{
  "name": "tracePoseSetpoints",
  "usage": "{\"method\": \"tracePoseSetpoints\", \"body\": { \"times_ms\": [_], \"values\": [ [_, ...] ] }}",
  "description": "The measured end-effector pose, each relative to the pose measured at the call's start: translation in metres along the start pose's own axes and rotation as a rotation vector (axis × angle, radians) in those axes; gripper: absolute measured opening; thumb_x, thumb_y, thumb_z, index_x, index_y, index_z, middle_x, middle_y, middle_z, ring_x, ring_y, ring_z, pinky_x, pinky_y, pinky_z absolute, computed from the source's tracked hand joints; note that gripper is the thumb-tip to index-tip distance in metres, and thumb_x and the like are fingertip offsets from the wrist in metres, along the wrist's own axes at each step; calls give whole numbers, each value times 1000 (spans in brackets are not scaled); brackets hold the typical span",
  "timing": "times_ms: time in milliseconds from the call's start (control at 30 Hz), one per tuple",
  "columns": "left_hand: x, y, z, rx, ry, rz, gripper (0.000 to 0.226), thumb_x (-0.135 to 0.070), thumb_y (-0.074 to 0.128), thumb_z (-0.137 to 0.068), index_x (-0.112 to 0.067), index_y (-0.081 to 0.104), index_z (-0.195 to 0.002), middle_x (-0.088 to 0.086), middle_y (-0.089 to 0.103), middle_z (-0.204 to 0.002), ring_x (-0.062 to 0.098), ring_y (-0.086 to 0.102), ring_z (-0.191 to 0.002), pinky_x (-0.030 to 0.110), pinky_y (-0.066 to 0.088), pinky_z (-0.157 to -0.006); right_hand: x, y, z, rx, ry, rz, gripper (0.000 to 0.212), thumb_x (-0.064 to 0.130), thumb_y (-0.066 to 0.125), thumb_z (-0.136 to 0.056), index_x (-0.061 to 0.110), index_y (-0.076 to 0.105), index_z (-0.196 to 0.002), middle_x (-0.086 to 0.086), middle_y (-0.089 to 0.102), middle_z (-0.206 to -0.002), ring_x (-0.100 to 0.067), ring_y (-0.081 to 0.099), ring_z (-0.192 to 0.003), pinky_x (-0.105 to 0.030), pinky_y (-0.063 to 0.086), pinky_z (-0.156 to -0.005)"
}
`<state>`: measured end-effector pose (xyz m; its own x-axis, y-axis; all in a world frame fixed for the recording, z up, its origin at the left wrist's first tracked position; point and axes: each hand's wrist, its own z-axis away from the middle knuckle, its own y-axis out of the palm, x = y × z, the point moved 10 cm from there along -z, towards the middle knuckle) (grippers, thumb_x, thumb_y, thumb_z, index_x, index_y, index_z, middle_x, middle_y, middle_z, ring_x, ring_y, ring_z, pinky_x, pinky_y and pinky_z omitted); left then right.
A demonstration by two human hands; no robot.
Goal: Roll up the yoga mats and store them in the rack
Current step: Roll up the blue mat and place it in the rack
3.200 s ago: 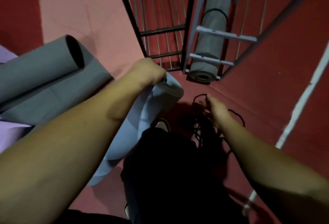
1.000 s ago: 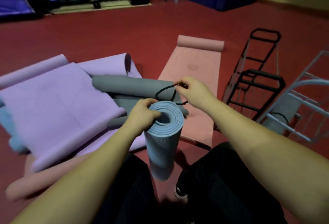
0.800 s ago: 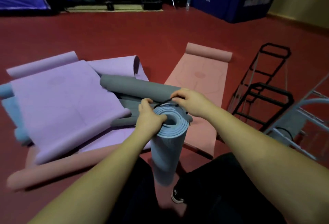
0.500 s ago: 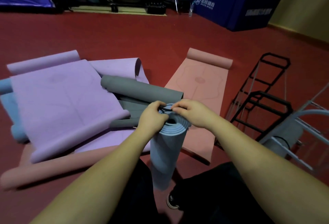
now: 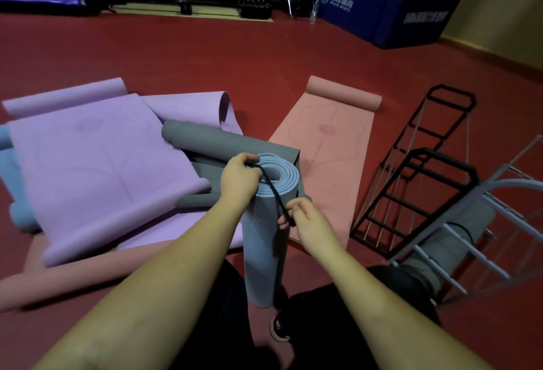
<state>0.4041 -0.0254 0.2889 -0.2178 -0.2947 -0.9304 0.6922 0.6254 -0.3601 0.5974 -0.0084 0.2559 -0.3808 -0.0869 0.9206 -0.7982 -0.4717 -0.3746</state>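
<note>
A rolled light-blue yoga mat [image 5: 264, 240] stands upright on the floor between my legs. My left hand [image 5: 239, 180] grips its top rim and pins one end of a black strap [image 5: 273, 190] there. The strap runs across the roll's open top and down its right side, where my right hand [image 5: 305, 219] pinches it. A grey metal rack [image 5: 482, 222] at the right holds one rolled grey mat [image 5: 449, 240]. An empty black rack [image 5: 417, 169] lies beside it.
Purple mats [image 5: 88, 164] lie partly unrolled at the left, with a loosely rolled grey mat [image 5: 211, 140] on them. A pink mat [image 5: 329, 140] stretches ahead, another pink one [image 5: 58, 278] lies at the lower left. Blue padded blocks [image 5: 396, 2] stand at the back.
My right hand pulled the black strap from the roll's top down its right side. My left hand stayed on the rim. Earlier I picked the strap off the floor near the racks.
</note>
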Motion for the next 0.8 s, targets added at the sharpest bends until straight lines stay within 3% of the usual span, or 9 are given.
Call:
{"method": "tracePoseSetpoints", "body": {
  "times_ms": [100,167,267,333,400,500,633,700,800],
  "values": [
    [5,5,1,-16,-38,95,20,-2,61,-80,-20,63,-87,-6,66,-90,19,62,-89,29,48,-79,-14,-4,-10,-86,53,-90,13,10,46,-101,21,46,-92,0,69,-71,-14,69,-67,-42,52,-84],
    [8,6,0,-19,-42,207,9,-11,69,-85,-16,61,-87,-10,65,-87,17,63,-88,27,48,-78,-19,-7,-17,-127,63,-157,16,9,52,-99,21,44,-94,1,70,-70,-13,68,-67,-42,53,-84],
    [15,11,2,49,-33,405,19,-20,67,-94,-3,59,-97,-6,70,-109,7,66,-94,14,50,-78,-21,-15,-18,-174,24,-92,13,10,55,-98,19,45,-98,3,69,-76,2,64,-67,-21,49,-75],
    [23,17,5,93,-31,485,24,-24,62,-97,0,58,-100,-3,70,-118,7,66,-102,20,52,-89,-22,-20,-16,-231,-2,-21,14,12,57,-97,17,46,-105,4,67,-81,10,59,-67,-13,42,-67],
    [33,18,6,88,-44,502,31,-35,53,-101,-5,60,-105,-2,71,-118,11,66,-109,32,51,-98,-24,-23,-14,-276,-11,-14,19,13,57,-98,17,46,-112,7,64,-83,8,58,-74,-10,40,-65],
    [51,18,12,45,-139,614,30,-25,32,-109,-5,54,-107,12,69,-120,18,68,-99,28,56,-84,-30,-27,-14,-291,24,-38,29,15,57,-98,20,44,-123,5,57,-90,0,57,-79,-4,40,-66],
    [69,24,18,88,-185,700,14,-6,40,-104,-8,53,-99,9,71,-109,15,61,-83,22,49,-67,-35,-29,-24,-183,28,-77,24,15,50,-102,18,46,-125,0,55,-90,-5,59,-68,-13,48,-72],
    [64,26,16,148,-160,650,27,10,40,-88,-3,56,-105,8,70,-108,16,60,-84,25,48,-66,-30,-38,-31,-228,-36,24,21,16,41,-104,18,47,-125,-3,53,-83,-10,57,-60,-26,50,-75],
    [56,20,15,154,-173,630,22,-14,47,-68,-10,61,-85,-1,63,-76,11,47,-59,27,38,-58,-34,-40,-38,-278,-47,152,28,30,33,-107,23,53,-125,0,49,-74,-11,50,-55,-28,46,-66]
  ]
}}
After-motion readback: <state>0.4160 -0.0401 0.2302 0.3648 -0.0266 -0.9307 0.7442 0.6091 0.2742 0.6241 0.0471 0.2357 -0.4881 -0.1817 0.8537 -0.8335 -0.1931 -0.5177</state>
